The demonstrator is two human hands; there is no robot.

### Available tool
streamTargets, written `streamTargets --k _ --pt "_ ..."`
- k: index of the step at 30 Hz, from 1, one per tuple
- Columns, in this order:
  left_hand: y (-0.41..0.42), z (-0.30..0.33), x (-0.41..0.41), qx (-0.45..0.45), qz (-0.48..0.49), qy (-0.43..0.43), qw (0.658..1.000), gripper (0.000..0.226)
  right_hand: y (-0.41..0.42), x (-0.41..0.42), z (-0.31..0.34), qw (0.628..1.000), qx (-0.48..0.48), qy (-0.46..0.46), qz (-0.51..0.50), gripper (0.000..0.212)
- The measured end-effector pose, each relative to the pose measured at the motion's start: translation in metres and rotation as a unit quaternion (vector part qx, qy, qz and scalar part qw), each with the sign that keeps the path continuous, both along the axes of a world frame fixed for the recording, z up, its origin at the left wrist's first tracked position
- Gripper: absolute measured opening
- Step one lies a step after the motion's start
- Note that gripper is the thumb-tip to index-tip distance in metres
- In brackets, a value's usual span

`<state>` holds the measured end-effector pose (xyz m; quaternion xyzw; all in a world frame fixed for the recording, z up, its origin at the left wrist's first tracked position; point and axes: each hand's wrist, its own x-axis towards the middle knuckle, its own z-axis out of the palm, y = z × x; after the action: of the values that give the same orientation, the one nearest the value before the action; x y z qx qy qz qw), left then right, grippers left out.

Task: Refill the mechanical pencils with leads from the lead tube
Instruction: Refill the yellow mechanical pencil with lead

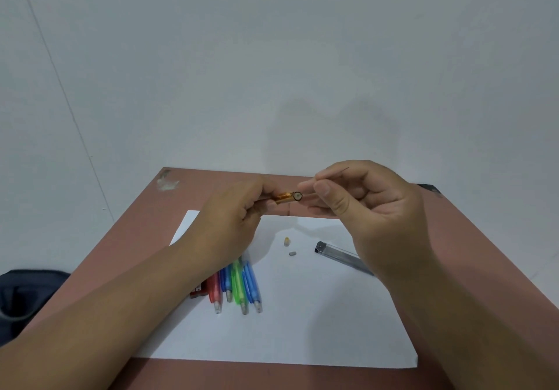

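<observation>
Your left hand (233, 211) grips one orange mechanical pencil (286, 197) above the far edge of the white sheet (302, 329), fingers curled round the barrel, its open back end turned toward your right hand (363, 205). Your right grip is pressed together, thumb and forefinger pinching one thin dark lead (343, 170); its far tip shows above the knuckles, and the near end is hidden behind your fingertips, just beside the pencil's opening.

On the sheet, under your left wrist, lie four more pencils side by side with tips toward you: one red (215, 293), one blue (226, 283), one green (239, 283) and a second blue (252, 283). A small red thing (198, 291) lies at the sheet's left edge, touching the red pencil; what it is cannot be told.

Near the sheet's middle sit two small loose parts, well apart from the pencils: one yellowish cap (286, 241) and one grey eraser plug (292, 254). One clear lead tube (341, 256) lies flat on the sheet's right part, partly behind your right wrist.

The sheet rests on the brown counter (136, 238). One dark bag (27, 299) sits left of the counter.
</observation>
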<state>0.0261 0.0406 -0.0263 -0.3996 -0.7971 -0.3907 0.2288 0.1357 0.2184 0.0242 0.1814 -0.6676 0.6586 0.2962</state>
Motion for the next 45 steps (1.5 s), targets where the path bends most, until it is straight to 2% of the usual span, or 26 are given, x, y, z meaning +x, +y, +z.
streamTargets --k 3,8,14,25,39,42,45 --pt "-0.001 0.000 0.000 -0.009 0.003 -0.008 1.000 0.018 0.001 0.000 -0.001 1.000 0.017 0.009 -0.019 0.007" --pt "0.000 0.002 0.002 -0.016 0.011 -0.044 0.999 0.016 0.007 -0.003 -0.005 0.989 0.107 0.047 -0.093 0.007" --pt "0.000 0.007 0.007 -0.027 0.012 -0.074 0.997 0.021 0.010 -0.005 -0.007 0.973 0.173 0.072 -0.137 0.011" --pt "0.001 0.010 0.007 -0.038 0.008 -0.093 0.995 0.020 0.013 -0.009 -0.008 0.973 0.173 -0.014 -0.154 0.019" --pt "0.000 0.010 0.009 -0.022 0.009 -0.135 0.991 0.018 0.014 -0.011 -0.009 0.963 0.182 -0.077 -0.181 0.023" --pt "0.001 0.010 0.009 -0.013 0.018 -0.153 0.988 0.015 0.018 -0.014 -0.010 0.930 0.272 -0.151 -0.195 0.019" --pt "0.000 0.010 0.007 -0.007 0.029 -0.150 0.988 0.011 0.023 -0.019 -0.015 0.847 0.453 -0.221 -0.169 0.011"
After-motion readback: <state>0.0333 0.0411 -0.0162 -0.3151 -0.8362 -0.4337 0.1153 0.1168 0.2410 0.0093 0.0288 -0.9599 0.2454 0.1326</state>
